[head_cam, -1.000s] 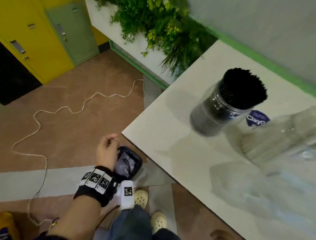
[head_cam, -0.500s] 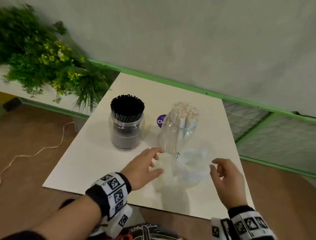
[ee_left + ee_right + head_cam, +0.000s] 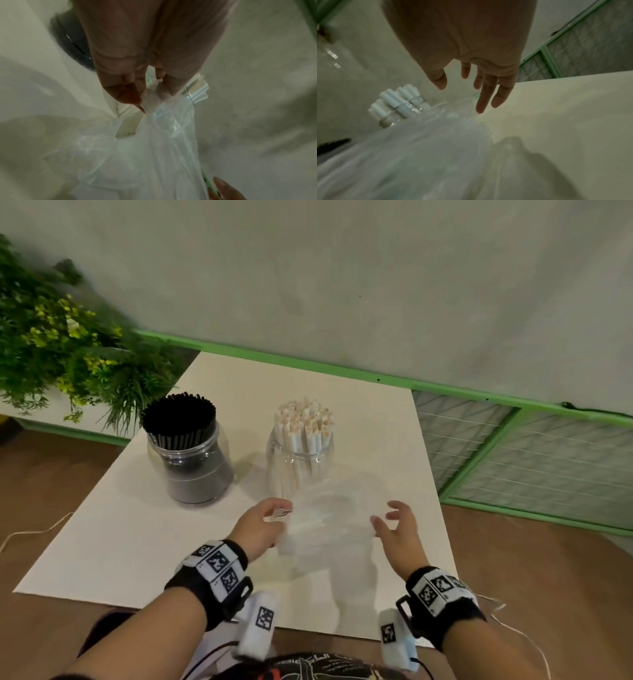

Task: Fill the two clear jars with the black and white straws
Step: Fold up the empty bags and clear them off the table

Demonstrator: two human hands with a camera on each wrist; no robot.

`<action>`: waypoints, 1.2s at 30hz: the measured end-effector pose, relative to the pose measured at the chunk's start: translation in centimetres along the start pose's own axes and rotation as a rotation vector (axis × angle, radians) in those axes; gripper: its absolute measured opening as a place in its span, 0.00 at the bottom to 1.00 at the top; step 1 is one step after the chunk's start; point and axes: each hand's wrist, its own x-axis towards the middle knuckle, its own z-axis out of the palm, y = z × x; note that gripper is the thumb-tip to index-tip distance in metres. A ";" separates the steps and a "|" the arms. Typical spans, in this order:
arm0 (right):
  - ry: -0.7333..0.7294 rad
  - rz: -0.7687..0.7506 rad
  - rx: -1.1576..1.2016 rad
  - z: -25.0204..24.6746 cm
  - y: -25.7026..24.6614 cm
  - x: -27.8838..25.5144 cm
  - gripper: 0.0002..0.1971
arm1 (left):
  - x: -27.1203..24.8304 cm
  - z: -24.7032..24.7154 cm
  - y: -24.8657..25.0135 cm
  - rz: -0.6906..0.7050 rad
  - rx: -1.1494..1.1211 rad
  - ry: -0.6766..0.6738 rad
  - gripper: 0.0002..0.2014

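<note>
Two clear jars stand on the white table (image 3: 120, 542). The left jar (image 3: 191, 463) is packed with black straws (image 3: 178, 414). The right jar (image 3: 298, 463) holds white straws (image 3: 304, 419), seen also in the right wrist view as white straws (image 3: 397, 100). A clear plastic bag (image 3: 325, 522) lies in front of the right jar. My left hand (image 3: 270, 518) pinches the bag's left edge; the left wrist view shows the bag (image 3: 163, 142) gathered between thumb and fingers. My right hand (image 3: 390, 522) hovers at the bag's right side, fingers spread, holding nothing.
A green plant (image 3: 58, 344) stands left of the table. A green-framed wire mesh panel (image 3: 527, 453) runs along the right. A grey wall rises behind the table. A white cable (image 3: 30, 534) lies on the brown floor at left.
A second ago my view was turned to the floor, my left hand on a dark object. Both hands have since come to the bag, and my left now pinches its edge.
</note>
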 end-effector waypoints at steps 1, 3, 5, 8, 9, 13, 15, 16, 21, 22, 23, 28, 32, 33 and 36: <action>0.045 0.024 0.026 -0.3 0.3 0.6 0.22 | -0.2 -0.5 -0.1 0.027 0.024 0.010 0.21; 0.006 0.107 0.048 -0.9 0.4 1.8 0.25 | -0.8 -1.4 -0.2 0.074 0.060 0.008 0.25; -0.132 0.198 0.141 -1.2 0.0 2.7 0.26 | -1.4 -2.2 -0.3 0.102 0.073 -0.001 0.28; -0.400 0.327 0.295 -0.9 -0.1 3.3 0.30 | -1.7 -2.9 -0.6 0.121 0.083 0.032 0.26; -0.473 0.349 0.288 -0.6 0.1 3.3 0.32 | -1.7 -3.1 -0.8 0.120 0.096 0.067 0.24; -0.621 0.303 0.219 0.4 0.7 2.6 0.29 | -1.7 -3.9 -1.6 0.089 0.152 0.247 0.14; -0.661 0.214 0.167 0.5 0.3 2.2 0.23 | -1.9 -4.0 -1.6 0.042 0.045 0.300 0.11; -0.666 0.156 0.103 0.5 0.1 2.0 0.19 | -2.0 -4.0 -1.4 0.015 -0.029 0.305 0.10; -0.684 -0.053 -0.316 1.7 -0.3 1.2 0.13 | -2.3 -3.3 -0.8 -0.047 -0.260 0.282 0.10; -0.679 -0.065 -0.335 2.1 -0.2 1.0 0.13 | -2.5 -3.1 -0.6 -0.057 -0.293 0.278 0.11; -0.664 -0.091 -0.336 2.4 -0.3 0.7 0.12 | -2.5 -2.9 -0.6 -0.073 -0.331 0.276 0.11; -0.382 -0.279 -0.338 3.3 -0.6 -0.4 0.09 | -2.9 -3.3 -0.3 -0.160 -0.304 0.324 0.04; -0.138 -0.350 -0.312 2.5 -1.7 0.3 0.13 | -4.4 -4.9 0.2 -0.287 0.033 0.186 0.17; -0.120 -0.327 -0.329 2.2 -2.1 0.5 0.15 | -5.0 -5.3 0.4 -0.306 0.050 0.113 0.19; -0.071 -0.257 -0.363 1.8 -3.0 0.9 0.15 | -6.4 -6.3 1.0 -0.281 -0.094 -0.063 0.22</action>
